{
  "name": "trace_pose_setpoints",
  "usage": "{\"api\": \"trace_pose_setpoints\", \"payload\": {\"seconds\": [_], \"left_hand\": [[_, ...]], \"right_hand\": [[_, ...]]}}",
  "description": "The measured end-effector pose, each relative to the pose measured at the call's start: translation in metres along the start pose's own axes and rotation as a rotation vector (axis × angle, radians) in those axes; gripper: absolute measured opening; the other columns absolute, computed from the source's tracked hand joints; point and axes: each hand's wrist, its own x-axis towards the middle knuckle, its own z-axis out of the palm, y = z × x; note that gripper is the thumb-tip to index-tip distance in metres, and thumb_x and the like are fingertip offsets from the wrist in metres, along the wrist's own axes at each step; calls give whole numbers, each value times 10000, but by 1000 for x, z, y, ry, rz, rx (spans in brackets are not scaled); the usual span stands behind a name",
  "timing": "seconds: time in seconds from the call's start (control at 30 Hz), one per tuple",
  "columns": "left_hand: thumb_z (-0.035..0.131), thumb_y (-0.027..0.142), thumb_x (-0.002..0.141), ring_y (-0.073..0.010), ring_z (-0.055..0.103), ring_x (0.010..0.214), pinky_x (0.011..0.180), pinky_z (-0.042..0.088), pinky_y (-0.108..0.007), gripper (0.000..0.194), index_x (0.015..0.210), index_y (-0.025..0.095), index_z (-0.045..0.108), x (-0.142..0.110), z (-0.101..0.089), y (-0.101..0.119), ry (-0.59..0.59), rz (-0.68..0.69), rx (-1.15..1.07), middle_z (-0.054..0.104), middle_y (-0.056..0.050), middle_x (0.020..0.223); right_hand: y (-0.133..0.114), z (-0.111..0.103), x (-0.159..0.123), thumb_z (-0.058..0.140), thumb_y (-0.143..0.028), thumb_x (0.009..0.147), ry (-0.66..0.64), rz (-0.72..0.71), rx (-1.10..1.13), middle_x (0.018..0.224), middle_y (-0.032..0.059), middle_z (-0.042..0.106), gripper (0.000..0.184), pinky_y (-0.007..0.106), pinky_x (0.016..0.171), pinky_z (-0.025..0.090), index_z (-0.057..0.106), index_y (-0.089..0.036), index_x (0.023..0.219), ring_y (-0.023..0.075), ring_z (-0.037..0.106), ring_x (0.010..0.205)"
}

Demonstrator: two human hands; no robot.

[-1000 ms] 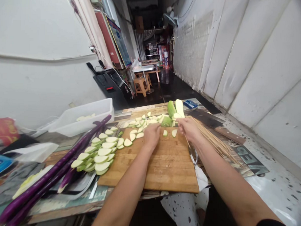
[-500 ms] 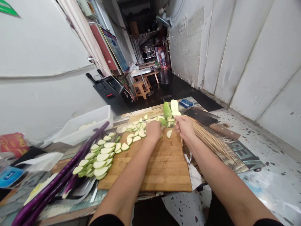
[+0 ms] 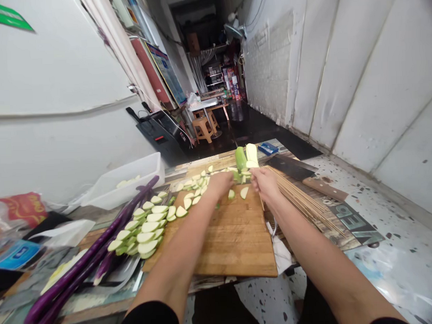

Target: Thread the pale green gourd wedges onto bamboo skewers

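My left hand (image 3: pixel 221 184) is closed over the far edge of the wooden cutting board (image 3: pixel 236 241), its fingertips by pale green squash pieces; whatever they pinch is hidden. Just right of it, my right hand (image 3: pixel 264 183) is closed in a pinch, and a thin pale length, seemingly of a bamboo skewer, shows below it. Two loose half-round slices (image 3: pixel 244 192) lie on the board between the hands. Rows of cut squash slices (image 3: pixel 147 235) are stacked along the board's left side, with smaller pieces (image 3: pixel 193 184) behind. Bamboo skewers (image 3: pixel 298 194) lie in a bundle by my right forearm.
Long purple eggplants (image 3: pixel 94 244) lie at the left, near a white plastic tub (image 3: pixel 124 184). Uncut squash (image 3: pixel 240 157) stands behind the board. A dark knife blade (image 3: pixel 290 168), a blue packet (image 3: pixel 268 148) and a white cloth (image 3: pixel 281 254) are on the right.
My left hand has shifted slightly right and lifted a little. A second small slice now shows on the board between the hands. My right hand stays nearly in place.
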Motion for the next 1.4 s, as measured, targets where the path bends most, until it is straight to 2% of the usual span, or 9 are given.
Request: {"api": "trace_pose_setpoints", "payload": {"seconds": [0.1, 0.23, 0.4, 0.6, 0.73, 0.93, 1.07, 1.3, 1.4], "left_hand": [[596, 289, 709, -184, 592, 802, 760, 422, -288, 235, 924, 205, 635, -8, 4, -19, 134, -82, -360, 653, -49, 826], [602, 248, 709, -157, 618, 748, 752, 459, -320, 158, 831, 160, 556, -26, 12, -38, 401, -411, -1219, 624, -36, 782], [591, 55, 702, -153, 634, 792, 762, 482, -306, 181, 743, 156, 446, -40, 11, -49, 511, -519, -1980, 607, -26, 771], [464, 103, 823, -56, 556, 569, 583, 479, -183, 151, 920, 197, 530, -38, 7, -53, 469, -584, -2161, 562, 13, 683], [492, 115, 817, -26, 482, 474, 449, 402, -118, 79, 856, 175, 525, -38, 3, -54, 459, -570, -2223, 513, 32, 624], [494, 84, 812, -77, 611, 666, 463, 447, -91, 63, 762, 123, 492, -39, 0, -53, 504, -651, -2267, 595, -42, 769], [464, 37, 814, -146, 628, 851, 680, 548, -241, 105, 813, 142, 476, -37, -1, -52, 585, -640, -2325, 610, -53, 828], [433, 277, 862, -213, 587, 976, 692, 564, -269, 183, 830, 115, 513, -38, -3, -58, 476, -711, -2453, 592, -140, 970], [464, 182, 845, -197, 589, 969, 679, 561, -224, 100, 877, 108, 523, -38, -2, -59, 487, -773, -2428, 589, -123, 951]], "right_hand": [[1, 1, -3, 555, -174, 671, -65, 11, -22, 430, -77, 447, 82, 134, 235, 189, 499, -139, 622, 20, 327, 274], [4, 9, -16, 595, -203, 639, -212, 50, -77, 429, -72, 461, 101, 137, 225, 199, 526, -132, 617, 25, 336, 265], [15, 24, -42, 563, -283, 687, -365, 33, -251, 476, -70, 485, 144, 133, 224, 201, 568, -145, 726, 29, 340, 266], [24, 30, -53, 551, -327, 720, -419, -39, -338, 489, -59, 472, 178, 143, 240, 203, 586, -153, 742, 32, 333, 274], [25, 29, -52, 553, -328, 718, -419, -8, -382, 489, -64, 461, 182, 138, 243, 197, 574, -149, 746, 30, 325, 278], [30, 29, -52, 571, -358, 707, -433, 16, -403, 474, -71, 455, 203, 142, 244, 205, 551, -156, 703, 32, 324, 272], [32, 28, -51, 571, -359, 705, -415, 11, -402, 459, -75, 450, 201, 142, 244, 207, 556, -159, 704, 33, 322, 263], [34, 28, -52, 563, -352, 706, -416, 26, -416, 460, -76, 456, 191, 142, 243, 202, 566, -162, 720, 32, 324, 257], [32, 30, -54, 565, -348, 705, -421, 34, -435, 458, -73, 458, 189, 143, 241, 199, 577, -161, 729, 31, 317, 258]]}}
